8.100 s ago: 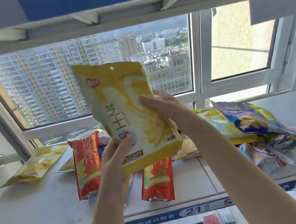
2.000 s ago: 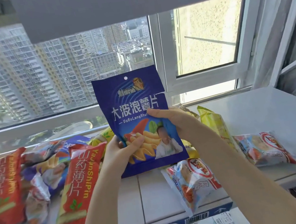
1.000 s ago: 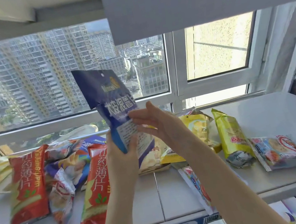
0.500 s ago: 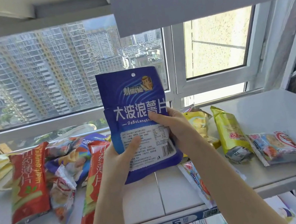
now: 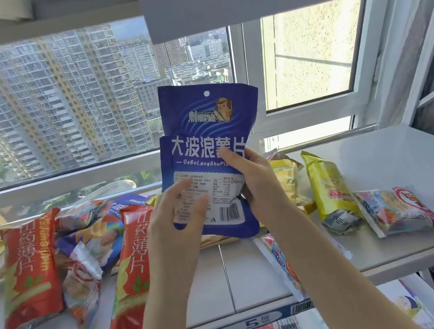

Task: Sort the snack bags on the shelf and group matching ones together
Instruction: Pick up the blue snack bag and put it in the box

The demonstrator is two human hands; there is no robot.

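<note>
Blue bag (image 5: 202,149) is up off the shelf (image 5: 397,158), held upright in front of the window (image 5: 58,104), with the barcode and label side facing you. Your right hand (image 5: 262,185) has it: fingers (image 5: 230,158) clamped on its right edge, thumb across the white lettering. What looks like a second blue bag (image 5: 210,108) sits right behind it, poking out above those fingers.

Your left hand (image 5: 172,228) isn't really gripping. Its fingers (image 5: 182,187) lie fairly straight and loose against the label, just left of the barcode. Down-left of them a near red bag (image 5: 134,262) and a far-left red bag (image 5: 27,268) lie on the shelf, with a mixed heap (image 5: 88,241) between. Right of your right fingers there's a yellow-green bag (image 5: 328,195), and past it a pale bag with a red ring (image 5: 396,209).
</note>
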